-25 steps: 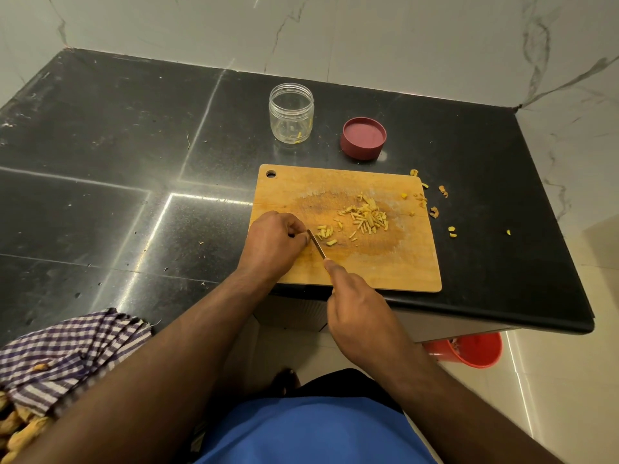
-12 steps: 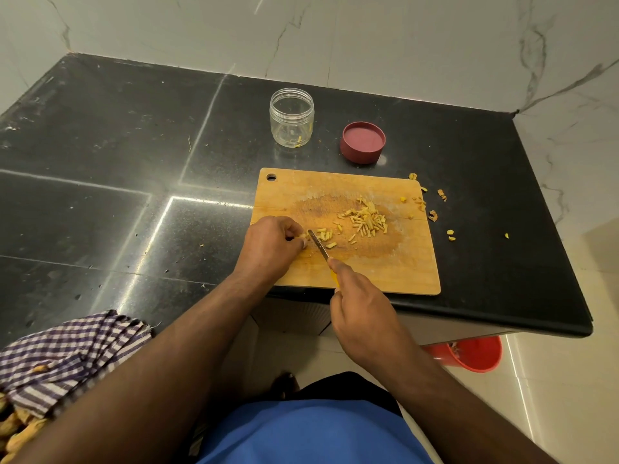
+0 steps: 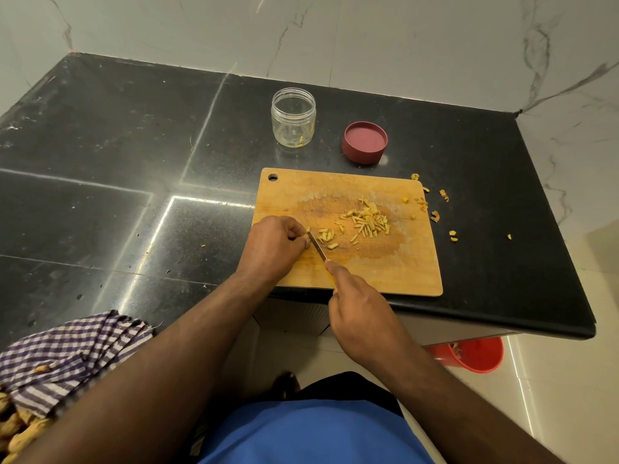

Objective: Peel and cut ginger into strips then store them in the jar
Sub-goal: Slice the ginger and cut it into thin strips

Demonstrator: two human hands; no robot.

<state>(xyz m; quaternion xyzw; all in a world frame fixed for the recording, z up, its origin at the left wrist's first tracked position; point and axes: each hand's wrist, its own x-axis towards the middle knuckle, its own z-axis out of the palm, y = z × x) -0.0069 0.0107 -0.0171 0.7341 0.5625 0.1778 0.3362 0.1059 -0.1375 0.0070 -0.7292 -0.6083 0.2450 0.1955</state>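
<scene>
Glossy black stone table (image 3: 100, 169), reflecting light. Matt wooden cutting board (image 3: 395, 272), stained and scuffed mid-surface. Clear smooth plastic jar (image 3: 293, 118). Matt maroon plastic lid (image 3: 364, 142). Metal knife blade (image 3: 317, 246). Checked woven cloth (image 3: 70, 356).

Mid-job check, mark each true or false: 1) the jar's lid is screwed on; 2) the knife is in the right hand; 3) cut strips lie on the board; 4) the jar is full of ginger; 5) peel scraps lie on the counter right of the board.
1) False: the lid sits on the counter beside the open jar.
2) True: the right hand grips the knife.
3) True: strips lie on the board.
4) False: it is nearly empty.
5) True: peel scraps lie there.
</scene>
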